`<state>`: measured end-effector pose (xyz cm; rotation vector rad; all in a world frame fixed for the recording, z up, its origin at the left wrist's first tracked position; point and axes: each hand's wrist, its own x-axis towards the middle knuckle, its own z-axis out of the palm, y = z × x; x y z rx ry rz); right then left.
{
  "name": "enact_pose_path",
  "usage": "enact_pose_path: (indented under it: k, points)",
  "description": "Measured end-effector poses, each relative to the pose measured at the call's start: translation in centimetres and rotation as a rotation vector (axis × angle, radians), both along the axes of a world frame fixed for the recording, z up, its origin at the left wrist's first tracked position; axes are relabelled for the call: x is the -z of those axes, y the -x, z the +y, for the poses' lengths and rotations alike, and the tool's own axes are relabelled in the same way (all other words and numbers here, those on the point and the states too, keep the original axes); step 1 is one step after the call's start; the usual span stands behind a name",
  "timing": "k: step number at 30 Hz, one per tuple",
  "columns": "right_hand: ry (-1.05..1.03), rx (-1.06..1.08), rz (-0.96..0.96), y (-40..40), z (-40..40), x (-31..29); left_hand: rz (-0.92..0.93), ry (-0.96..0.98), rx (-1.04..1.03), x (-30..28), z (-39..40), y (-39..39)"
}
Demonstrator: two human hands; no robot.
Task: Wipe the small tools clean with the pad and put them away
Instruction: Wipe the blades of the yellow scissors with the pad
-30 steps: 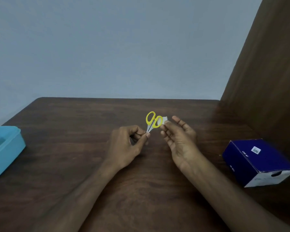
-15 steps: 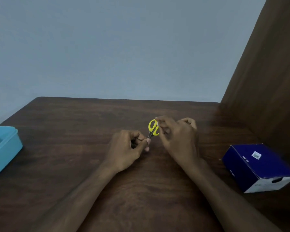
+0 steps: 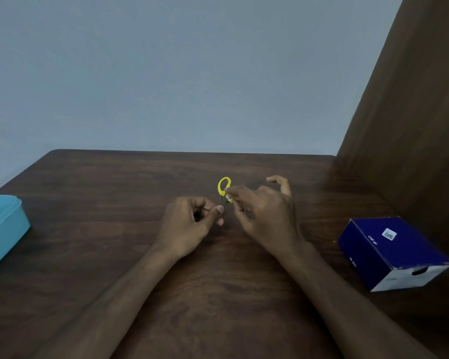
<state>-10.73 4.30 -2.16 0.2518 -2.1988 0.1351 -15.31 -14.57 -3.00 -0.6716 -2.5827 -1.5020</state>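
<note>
**Two hands on the little yellow scissors**

Your left hand [image 3: 192, 224] is curled up, and its thumb and fingers pinch the blade end of the small scissors [image 3: 223, 187]. The blades are mostly hidden inside your fingers, so you can only see a thin dark bit sticking out. The yellow handles point up and away from you, above the tabletop [image 3: 114, 193].

Your right hand [image 3: 265, 213] is right beside the scissors. Its thumb and first fingers pinch a small white pad [image 3: 228, 196] against the lower yellow handle. Only a tiny pale bit of the pad shows, and it is blurry. That lower handle loop is almost all covered by your fingers. The top loop is easy to see. Your little finger sticks out and curls in the air.

Off to your right sits a dark blue box [image 3: 392, 252] with a white end and a small sticker on top. The words on it are too small to read.

Far to your left is a light blue tub [image 3: 3, 226]. The edge of the picture cuts it off, so you see only part of it.
</note>
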Motion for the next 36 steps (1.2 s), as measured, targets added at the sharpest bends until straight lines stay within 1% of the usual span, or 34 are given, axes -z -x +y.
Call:
enact_pose_path:
  k: [3,4,7,9,14,16,18,19,21,22,23,26,34,35,36]
  points:
    - [-0.046,-0.032,-0.009,0.1,-0.2,0.2,-0.011,-0.039,0.008,0.0,-0.1,0.1]
    - [-0.041,-0.002,0.001,0.1,-0.1,0.1,-0.016,-0.05,0.014,0.0,-0.1,0.1]
    - [0.009,0.187,0.05,0.3,0.4,-0.1,-0.024,-0.063,0.04,-0.2,-0.1,0.0]
    - [0.052,0.239,0.045,0.3,0.5,-0.2,-0.02,-0.062,0.048,-0.2,-0.1,0.0]
    - [0.051,0.187,0.049,-0.2,-0.6,0.2,-0.021,-0.094,0.032,0.0,-0.3,0.2]
    - [0.088,0.185,-0.014,-0.2,-1.1,0.3,-0.021,-0.098,0.033,0.0,-0.4,0.3]
    - [0.236,0.145,-0.121,0.0,-1.4,0.7,-0.007,-0.066,0.033,0.1,-0.4,0.3]
    - [0.394,0.067,-0.177,0.1,-1.4,0.7,0.009,-0.045,0.029,0.2,-0.4,0.3]
    - [0.787,-0.118,-0.278,0.2,-1.1,0.5,0.034,-0.026,0.027,0.2,-0.4,0.2]
    - [0.936,-0.16,-0.318,0.2,-0.9,0.3,0.041,-0.03,0.03,0.2,-0.3,0.2]
    - [1.027,-0.168,-0.332,0.2,-0.8,0.1,0.049,-0.034,0.032,0.2,-0.2,0.1]
    - [1.164,-0.175,-0.3,0.3,-0.6,-0.1,0.063,-0.043,0.036,0.1,0.0,0.2]
    - [1.212,-0.184,-0.203,-0.4,-1.3,-0.4,0.112,-0.052,0.045,0.0,0.0,0.1]
    - [1.25,-0.193,-0.193,-0.5,-1.5,-0.5,0.108,-0.054,0.039,0.1,-0.1,0.1]
    - [1.334,-0.214,-0.175,-0.4,-1.6,-0.7,0.102,-0.056,0.023,0.2,-0.1,0.2]
